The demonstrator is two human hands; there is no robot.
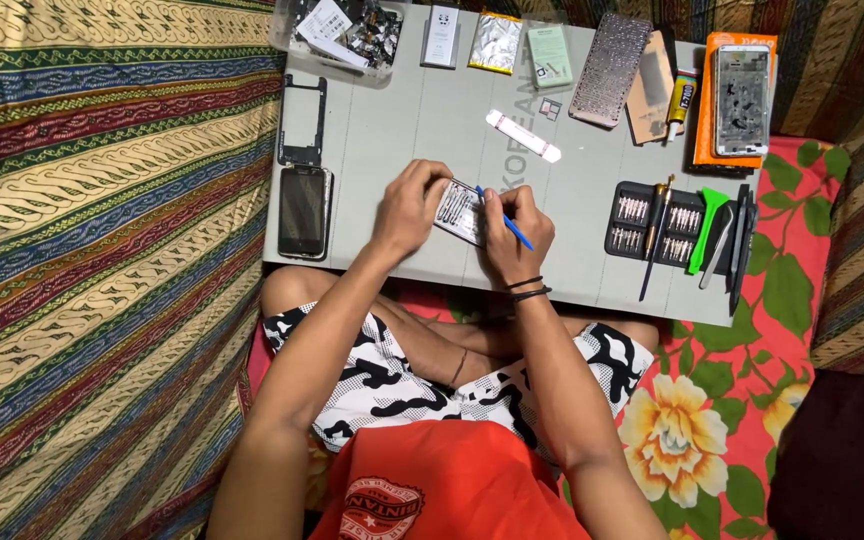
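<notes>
We have the small opened phone body (459,212) mid-mat, pinched by our left hand (409,208); right hand (514,238) grips a thin blue pry tool (505,220). Risk: tip slips, gouges the board. White bar (523,135) at 1 o'clock.

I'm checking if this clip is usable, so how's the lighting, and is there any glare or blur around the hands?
Head view: even, bright light on the grey work mat, soft shadows only; mild glare on the foil battery; left hand, right hand and the opened phone look reasonably sharp, though fine parts are too small to read; bottom right corner falls dark.
</notes>
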